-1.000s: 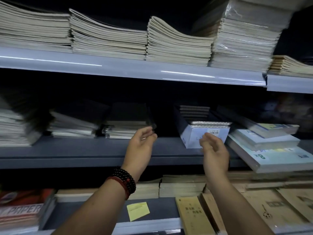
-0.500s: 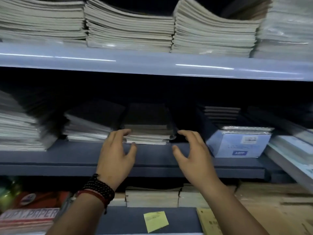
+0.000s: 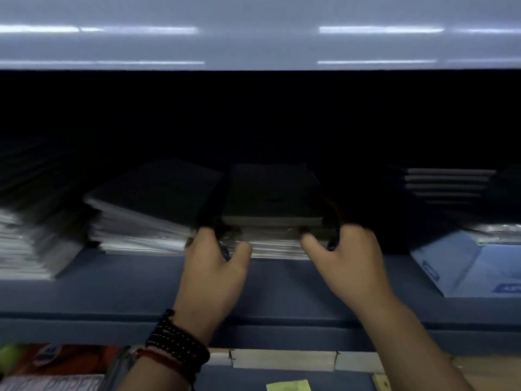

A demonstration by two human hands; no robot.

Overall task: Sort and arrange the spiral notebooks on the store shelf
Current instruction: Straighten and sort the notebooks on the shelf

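— The notebook stack (image 3: 270,221) is found in the middle of the blue shelf (image 3: 112,294), set back from its near edge, between a neighbouring pile (image 3: 146,210) on the left and a blue-and-white box (image 3: 465,266) on the right. How is it held?

— It is gripped from both sides. The left hand (image 3: 214,266) is curled round the left edge, with the thumb laid on the near face. The right hand (image 3: 346,263) is closed round the right edge in the same way. The fingertips are lost in the dark.

— What could go wrong?

— The lower notebooks appear to be film-wrapped and glossy, so a slide could be caused if the stack is tilted while pulled. The grip seems to be taken partway up, so the bottom ones could be left behind. The neighbouring pile lies just beside the left fingers and could be dragged askew.

— What is changed from half a second ago?

— Then both hands were held open, just short of the stack, with nothing touched. Now contact is made, and the shelf is viewed from closer.
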